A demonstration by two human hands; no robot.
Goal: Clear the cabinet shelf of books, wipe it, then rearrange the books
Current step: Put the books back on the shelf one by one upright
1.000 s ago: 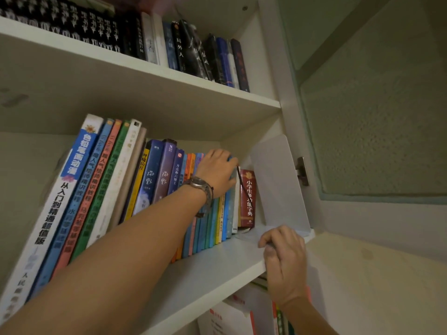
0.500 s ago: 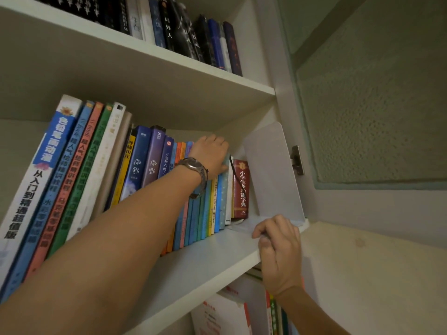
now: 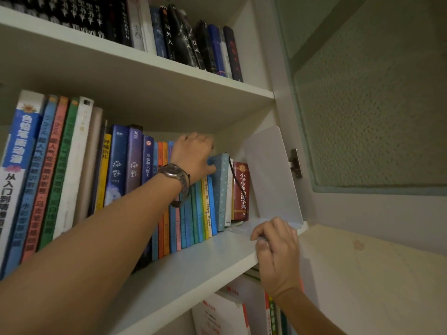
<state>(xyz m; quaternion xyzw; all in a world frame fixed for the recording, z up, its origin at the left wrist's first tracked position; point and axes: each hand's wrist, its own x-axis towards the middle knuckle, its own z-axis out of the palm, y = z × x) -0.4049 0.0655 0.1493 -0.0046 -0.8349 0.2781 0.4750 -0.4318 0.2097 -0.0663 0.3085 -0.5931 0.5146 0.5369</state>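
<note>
Books (image 3: 125, 180) are filling the middle shelf (image 3: 193, 257) in 1 upright row, so I am judging the clearing as barely begun; wiping and rearranging are both waiting. My left hand (image 3: 193, 158) is curling over the tops of the thin spines near the row's right end, thumb touching a pale blue book (image 3: 221, 189). My right hand (image 3: 275, 247) is gripping the shelf's front edge, fingers curled over the base of the white bookend (image 3: 271, 175).

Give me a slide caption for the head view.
Left hand grips book tops on the middle shelf; right hand holds the bookend base.
</note>
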